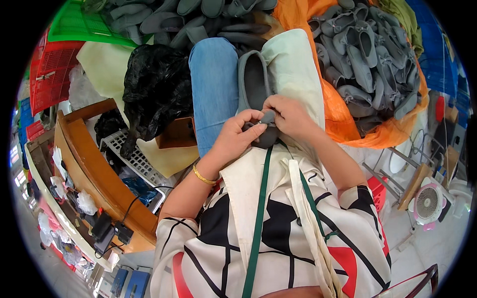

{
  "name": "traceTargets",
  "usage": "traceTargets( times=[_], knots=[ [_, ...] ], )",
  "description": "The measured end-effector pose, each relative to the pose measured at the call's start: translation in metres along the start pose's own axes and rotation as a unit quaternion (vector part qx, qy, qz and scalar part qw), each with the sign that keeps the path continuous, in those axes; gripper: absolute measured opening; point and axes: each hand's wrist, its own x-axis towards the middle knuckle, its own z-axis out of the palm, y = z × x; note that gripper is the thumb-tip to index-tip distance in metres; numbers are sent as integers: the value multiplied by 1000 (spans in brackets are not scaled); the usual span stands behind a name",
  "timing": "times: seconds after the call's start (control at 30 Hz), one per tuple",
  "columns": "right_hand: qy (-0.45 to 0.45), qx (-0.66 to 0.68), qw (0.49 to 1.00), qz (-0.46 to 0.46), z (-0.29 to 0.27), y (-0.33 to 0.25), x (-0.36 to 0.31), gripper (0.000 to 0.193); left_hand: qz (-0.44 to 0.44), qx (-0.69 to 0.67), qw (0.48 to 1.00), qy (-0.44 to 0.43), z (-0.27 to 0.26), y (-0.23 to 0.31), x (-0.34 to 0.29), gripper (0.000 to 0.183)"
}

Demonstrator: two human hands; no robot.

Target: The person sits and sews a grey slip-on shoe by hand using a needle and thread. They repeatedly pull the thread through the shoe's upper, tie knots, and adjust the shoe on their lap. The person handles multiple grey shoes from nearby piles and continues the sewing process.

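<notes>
A grey slip-on shoe [252,77] rests in my lap between my legs, its opening up and its toe toward me. Over the toe, a small grey fabric piece [268,117] that looks like a bow is pinched between my fingers. My left hand [240,133], below a gold bracelet, is closed on this piece from the left side. From the right, my right hand [292,117] pinches it too, with thumb and fingers pressed together. My fingers partly cover the toe, so I cannot tell whether the piece is fixed to it.
An orange bag [343,124] full of grey shoes stands at my right, and more grey shoes [164,22] are heaped ahead. Left are a black plastic bag [158,74], a white basket [134,156] and a wooden drawer cabinet [94,174]. A small fan [427,202] is far right.
</notes>
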Motion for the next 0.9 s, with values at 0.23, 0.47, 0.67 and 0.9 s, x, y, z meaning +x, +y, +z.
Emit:
traceTargets(
  times=[0.23, 0.47, 0.67, 0.9],
  knots=[
    [24, 303, 932, 196, 14, -16, -12, 9, -1, 61, 997, 36, -15, 1, 1, 19],
    [103, 35, 992, -68, -9, -36, -23, 9, 111, 191, 974, 41, -2, -7, 1, 20],
    [173, -72, 957, -223, 7, -36, -23, 11, 16, 169, 985, 34, 0, 1, -3, 13],
    [199, 151, 950, -187, -27, -69, -30, 11, 118, 286, 950, 33, 4, -5, -4, 17]
  ],
)
